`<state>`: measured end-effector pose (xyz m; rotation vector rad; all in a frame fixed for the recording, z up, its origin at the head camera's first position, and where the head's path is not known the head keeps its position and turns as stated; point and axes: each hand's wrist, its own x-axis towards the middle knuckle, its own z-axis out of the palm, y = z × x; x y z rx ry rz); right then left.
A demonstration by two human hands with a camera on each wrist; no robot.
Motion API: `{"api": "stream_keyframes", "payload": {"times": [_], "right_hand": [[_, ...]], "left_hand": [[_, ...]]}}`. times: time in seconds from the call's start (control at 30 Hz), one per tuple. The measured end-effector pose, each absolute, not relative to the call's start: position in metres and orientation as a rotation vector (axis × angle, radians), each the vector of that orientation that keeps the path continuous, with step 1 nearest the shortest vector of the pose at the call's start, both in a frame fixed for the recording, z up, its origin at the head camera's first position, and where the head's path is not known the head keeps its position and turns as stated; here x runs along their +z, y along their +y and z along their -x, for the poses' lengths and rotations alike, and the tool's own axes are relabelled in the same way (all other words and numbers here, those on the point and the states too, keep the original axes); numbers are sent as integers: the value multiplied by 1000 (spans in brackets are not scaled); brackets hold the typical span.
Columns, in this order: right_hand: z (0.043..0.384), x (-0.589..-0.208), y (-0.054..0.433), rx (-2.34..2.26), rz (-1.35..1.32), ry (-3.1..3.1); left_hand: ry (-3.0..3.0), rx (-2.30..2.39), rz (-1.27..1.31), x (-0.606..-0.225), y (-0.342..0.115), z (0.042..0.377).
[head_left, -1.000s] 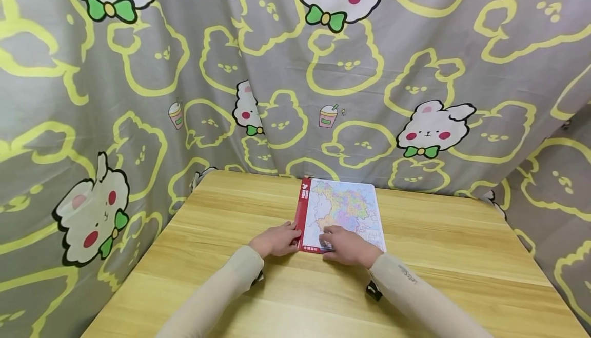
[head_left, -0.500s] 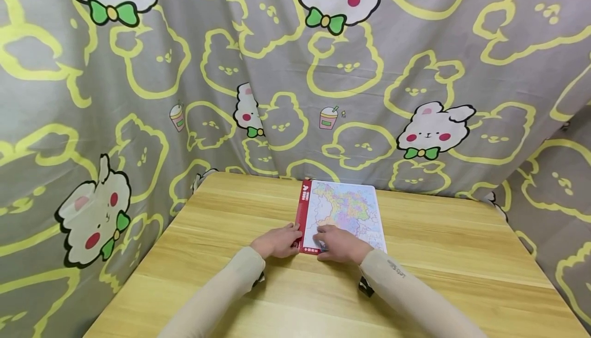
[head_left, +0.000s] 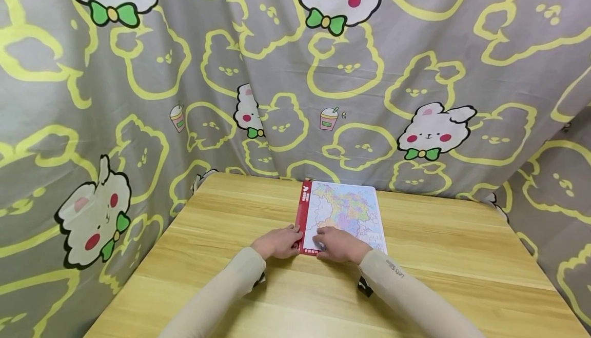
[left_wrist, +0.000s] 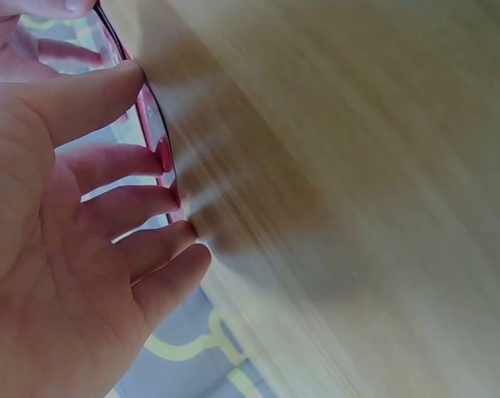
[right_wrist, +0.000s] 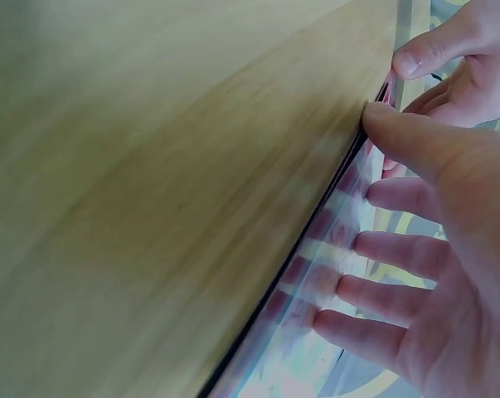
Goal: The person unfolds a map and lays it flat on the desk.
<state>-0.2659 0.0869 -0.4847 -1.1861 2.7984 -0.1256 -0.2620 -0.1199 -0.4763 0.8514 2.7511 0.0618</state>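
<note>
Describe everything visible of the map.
The map is a thin, glossy-looking rectangle with multicoloured regions on a pale ground, a red strip with white lettering along its left side, and a dark-rimmed near edge. It lies on the table, by the curtain. The left hand touches its near-left corner; the right hand, its near edge.

Both arms are clad in long sleeves of plain pale beige cloth, smooth-faced and softly creased. The left sleeve (head_left: 214, 294) enters the head view from seven o'clock, the right sleeve (head_left: 417, 297) from five. Dark, script-like lettering (head_left: 395, 269) sits at three o'clock from the right cuff (head_left: 368, 262), too small to read surely. At about six o'clock of the left cuff (head_left: 255, 257) is a small black piece (head_left: 259, 279); a blocky black unit (head_left: 365, 287) with a pale patch shows below the right. The left grip (head_left: 279, 242) and right grip (head_left: 340, 244) are bare.
</note>
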Motion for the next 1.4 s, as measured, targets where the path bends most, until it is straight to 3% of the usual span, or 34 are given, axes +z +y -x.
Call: {"api": "stream_keyframes", "payload": {"times": [0.53, 1.4], "right_hand": [[262, -477, 98, -204, 1379, 2718], [246, -448, 112, -89, 1359, 2862]], "left_hand": [[2752, 5, -827, -476, -118, 261], [2774, -59, -843, -480, -115, 260]]}}
